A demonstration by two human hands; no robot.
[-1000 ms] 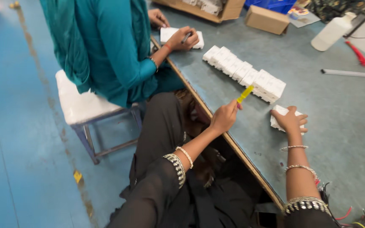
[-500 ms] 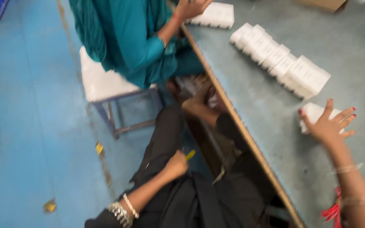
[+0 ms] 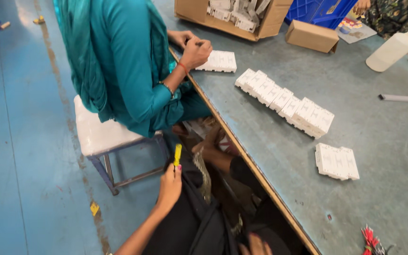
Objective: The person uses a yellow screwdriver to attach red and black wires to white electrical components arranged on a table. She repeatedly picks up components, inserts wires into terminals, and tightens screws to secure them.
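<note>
Head view, grey worktable [image 3: 383,156] filling three o'clock, co-worker in teal [image 3: 123,61] on a white stool at eleven, white switch plate [image 3: 337,162] lying alone (nobody touching it), left hand [image 3: 170,185] gripping a yellow tool [image 3: 177,154] at seven, right hand [image 3: 256,245] at six, grip unclear.

One row of white blocks [image 3: 284,102] mid-table [image 3: 378,151] — too tightly packed to count. Two separate white plates [image 3: 337,162] [image 3: 219,61], two cardboard boxes [image 3: 234,16] [image 3: 311,36], one white bottle [image 3: 393,49], one yellow tool [image 3: 177,154], one stool [image 3: 101,137].
</note>
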